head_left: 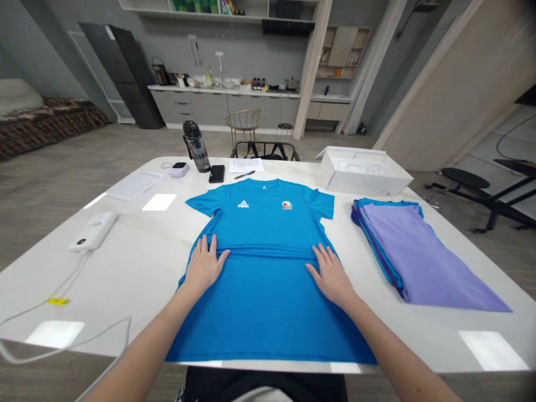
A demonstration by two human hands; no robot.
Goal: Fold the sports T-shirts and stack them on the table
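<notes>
A blue T-shirt (268, 296) lies front up on the white table, its neck pointing away from me and its hem at the near edge. White lettering and a small round emblem mark its chest. Creases run across its middle between my hands. My left hand (205, 262) rests flat on the shirt's left side, fingers spread. On the right side, my right hand (330, 274) lies flat too, with its thumb apart from the fingers. Neither hand grips anything.
Folded clothes (427, 257), lilac on top, lie at the right, before an open white box (364, 170). Along the back stand a water bottle (196, 146), a black phone (216, 173), a pen (244, 175) and papers. A white power strip (94, 231) with a cord is at left.
</notes>
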